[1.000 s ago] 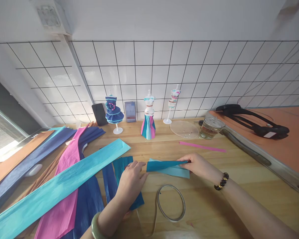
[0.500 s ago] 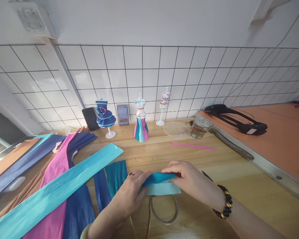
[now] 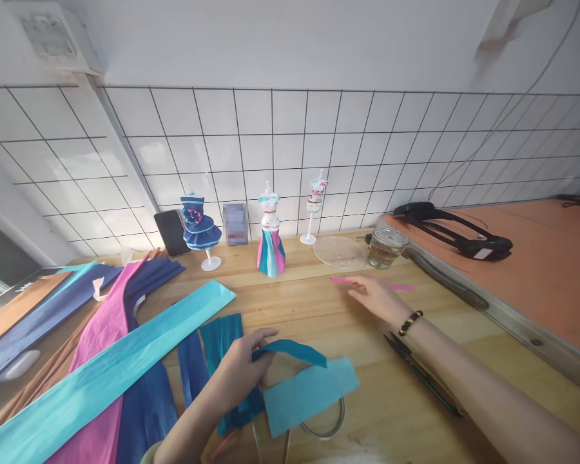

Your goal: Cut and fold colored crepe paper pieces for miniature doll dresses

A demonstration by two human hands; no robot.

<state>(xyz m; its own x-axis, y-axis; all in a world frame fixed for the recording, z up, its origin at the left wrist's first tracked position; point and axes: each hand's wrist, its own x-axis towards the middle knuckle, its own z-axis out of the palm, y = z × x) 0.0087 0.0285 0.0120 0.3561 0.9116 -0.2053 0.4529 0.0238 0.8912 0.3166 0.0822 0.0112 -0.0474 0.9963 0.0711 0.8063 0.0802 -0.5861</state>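
Note:
My left hand (image 3: 246,361) pinches a narrow teal crepe paper strip (image 3: 297,351), whose free end sticks out to the right. Beneath that end, a flat light-blue paper piece (image 3: 314,390) lies on the table, partly over a grey loop (image 3: 336,422). A wider pleated teal piece (image 3: 222,335) rests beside and under my left hand. Farther off, my right hand (image 3: 374,296) is over a thin pink strip (image 3: 402,287), fingers stretched toward its left end; whether they touch it I cannot tell. A dark slim tool (image 3: 423,374) lies beside my right forearm.
Long crepe strips in turquoise (image 3: 106,367), pink and blue cover the left side. Along the wall stand small dress forms, one in a blue dress (image 3: 200,222), one in a striped skirt (image 3: 271,252). A glass (image 3: 387,246) stands beside a clear round lid (image 3: 338,252).
My right hand has let go of the teal strip and moved up and right to the pink strip. The light-blue piece now lies tilted on the table; my left hand keeps the teal strip.

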